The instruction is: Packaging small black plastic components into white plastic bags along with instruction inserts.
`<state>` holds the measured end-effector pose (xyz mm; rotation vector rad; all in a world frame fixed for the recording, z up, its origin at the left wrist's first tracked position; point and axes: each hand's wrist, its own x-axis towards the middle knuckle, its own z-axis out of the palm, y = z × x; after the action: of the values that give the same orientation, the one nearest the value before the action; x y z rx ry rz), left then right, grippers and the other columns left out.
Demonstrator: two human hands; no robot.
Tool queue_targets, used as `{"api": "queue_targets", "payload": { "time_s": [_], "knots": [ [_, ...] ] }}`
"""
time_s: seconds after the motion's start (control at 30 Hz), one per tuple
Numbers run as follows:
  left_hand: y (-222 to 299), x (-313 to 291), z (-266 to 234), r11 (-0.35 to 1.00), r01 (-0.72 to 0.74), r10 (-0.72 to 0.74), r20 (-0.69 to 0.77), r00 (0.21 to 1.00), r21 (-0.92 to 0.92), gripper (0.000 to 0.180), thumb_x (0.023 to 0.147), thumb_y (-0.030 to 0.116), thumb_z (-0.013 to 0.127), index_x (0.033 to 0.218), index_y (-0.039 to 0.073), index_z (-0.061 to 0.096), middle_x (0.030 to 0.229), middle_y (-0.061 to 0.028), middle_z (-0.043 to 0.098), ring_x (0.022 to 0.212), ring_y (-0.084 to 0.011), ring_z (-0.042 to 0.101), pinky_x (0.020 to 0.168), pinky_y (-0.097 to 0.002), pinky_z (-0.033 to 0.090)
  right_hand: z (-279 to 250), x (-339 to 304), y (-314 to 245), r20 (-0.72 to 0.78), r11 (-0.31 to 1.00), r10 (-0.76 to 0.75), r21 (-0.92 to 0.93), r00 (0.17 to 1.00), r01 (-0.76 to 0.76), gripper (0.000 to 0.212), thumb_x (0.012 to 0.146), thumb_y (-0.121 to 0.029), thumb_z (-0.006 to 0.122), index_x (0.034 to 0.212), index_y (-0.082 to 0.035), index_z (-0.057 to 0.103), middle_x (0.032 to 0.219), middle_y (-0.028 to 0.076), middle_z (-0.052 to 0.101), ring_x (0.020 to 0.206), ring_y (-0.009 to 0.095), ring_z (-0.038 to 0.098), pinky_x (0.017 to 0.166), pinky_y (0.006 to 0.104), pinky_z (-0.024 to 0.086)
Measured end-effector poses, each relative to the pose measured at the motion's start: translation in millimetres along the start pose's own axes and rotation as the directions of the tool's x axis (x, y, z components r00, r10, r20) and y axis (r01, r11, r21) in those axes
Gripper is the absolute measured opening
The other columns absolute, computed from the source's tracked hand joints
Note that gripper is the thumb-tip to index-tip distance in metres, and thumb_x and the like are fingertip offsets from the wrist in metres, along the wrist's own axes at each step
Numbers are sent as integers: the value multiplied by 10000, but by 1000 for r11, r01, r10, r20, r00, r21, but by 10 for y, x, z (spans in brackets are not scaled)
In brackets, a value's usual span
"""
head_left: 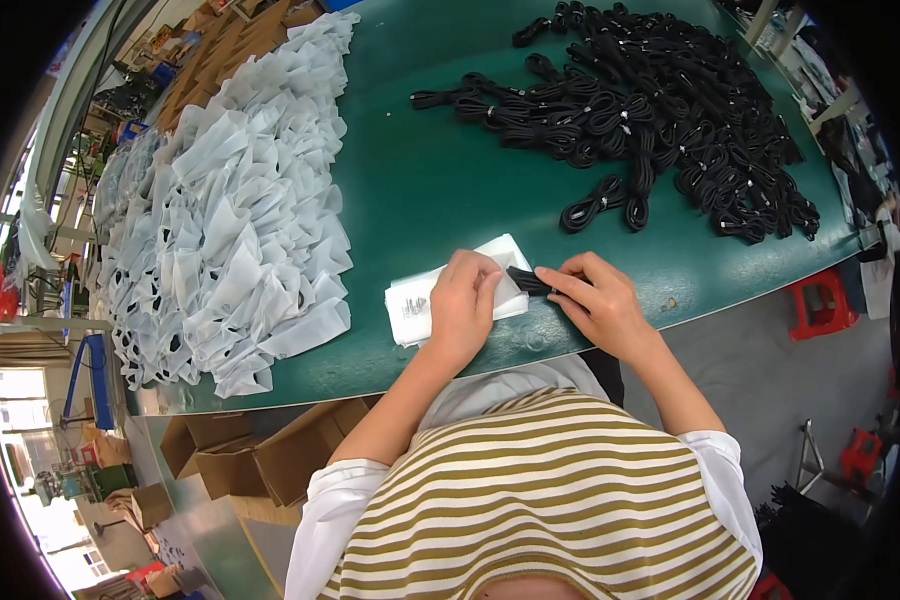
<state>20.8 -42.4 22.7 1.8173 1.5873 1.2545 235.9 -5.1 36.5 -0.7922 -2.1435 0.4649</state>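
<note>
A stack of flat white plastic bags (410,308) lies near the front edge of the green table. My left hand (460,305) is over the stack, its thumb and fingers pinched at the top bag's open end. Between the fingers of my right hand (598,305) is a coiled black cable (528,281), its end at the mouth of that bag. How far the cable reaches into the bag is partly hidden by my fingers.
A large heap of filled whitish bags (260,210) covers the table's left side. Bundled black cables (620,100) are piled at the far right. Open cardboard boxes (270,455) stand below the front edge, and a red stool (822,305) is on the floor at right.
</note>
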Motion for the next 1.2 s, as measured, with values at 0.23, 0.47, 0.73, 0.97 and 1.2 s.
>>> {"api": "queue_targets", "payload": {
  "time_s": [0.23,0.47,0.73,0.97,1.2],
  "knots": [
    [36,205,-205,911,-400,394,80,916,97,115,813,-21,680,862,41,597,983,-90,612,898,-275,550,784,-375,459,129,118,170,560,226,642,516,524,-827,280,899,-61,698,1176,-36,667,963,38,586,798,130,594,657,274,489],
    [6,452,-349,935,-339,342,-15,939,105,130,809,44,698,876,46,587,1081,-126,599,979,-316,541,846,-379,448,451,427,-130,87,590,364,749,927,-302,336,951,-18,613,1282,14,567,1129,73,518,940,113,521,778,250,465],
    [-38,654,-569,907,9,-25,-33,999,-420,67,917,76,634,902,38,581,1174,-109,582,1064,-212,548,921,-324,431,452,790,-150,-49,762,87,647,995,-35,387,916,33,619,1297,18,553,1178,99,497,963,144,522,816,262,470],
    [136,753,-720,786,25,-22,11,1000,-618,107,974,116,601,940,19,570,1193,-97,572,1076,-156,549,914,-302,444,600,956,-281,-131,787,82,617,988,17,381,867,45,663,1242,17,600,1136,116,533,890,158,550,739,257,486],
    [-81,969,-932,806,33,-149,-148,978,-591,60,976,69,572,966,14,551,1142,-104,569,962,-163,568,813,-337,486,423,1049,-228,-216,964,127,256,968,-70,338,863,-4,683,1196,-54,650,1000,121,589,761,200,617,614,299,501]
  ]
}}
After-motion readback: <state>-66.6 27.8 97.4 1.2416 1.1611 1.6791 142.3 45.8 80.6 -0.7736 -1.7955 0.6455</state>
